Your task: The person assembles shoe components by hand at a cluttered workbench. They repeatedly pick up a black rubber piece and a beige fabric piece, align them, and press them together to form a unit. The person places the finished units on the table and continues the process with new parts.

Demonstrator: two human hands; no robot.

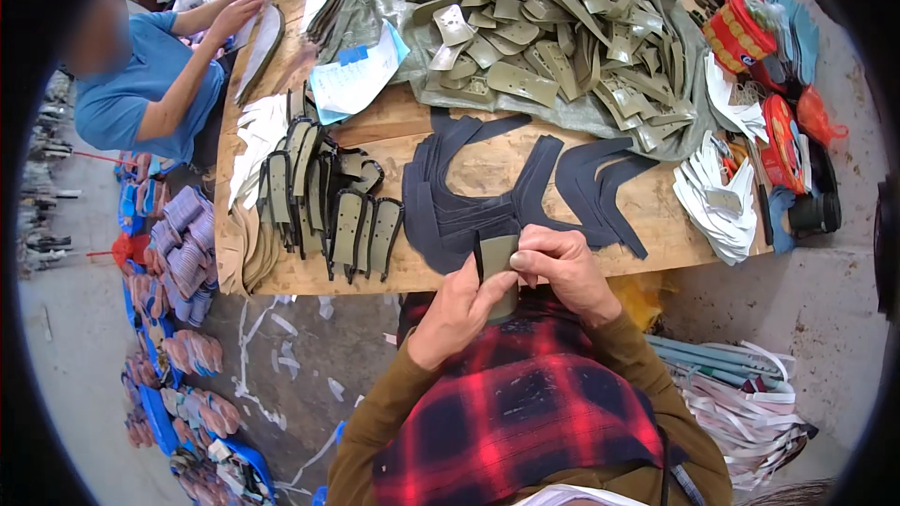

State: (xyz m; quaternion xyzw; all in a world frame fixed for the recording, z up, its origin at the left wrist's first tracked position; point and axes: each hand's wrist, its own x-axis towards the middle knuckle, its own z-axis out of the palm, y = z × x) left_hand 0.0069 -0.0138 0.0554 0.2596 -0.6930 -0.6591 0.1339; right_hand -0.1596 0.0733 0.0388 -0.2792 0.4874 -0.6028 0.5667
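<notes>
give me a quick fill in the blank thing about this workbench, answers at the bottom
The left hand and right hand meet at a piece coloured mostly ____.
The table is made of ____.
The co-worker's shirt is coloured ____.
The checked apron is dark and ____.

Missing words: olive green; wood; blue; red.

Right of the dark strips [441, 178], bare wood [667, 220] gives passage toward the white strips [717, 197]; left, black-edged pieces [352, 220] crowd close; beyond, the olive pile [534, 28] blocks; in front, the held olive panel [497, 258] obstructs.
</notes>
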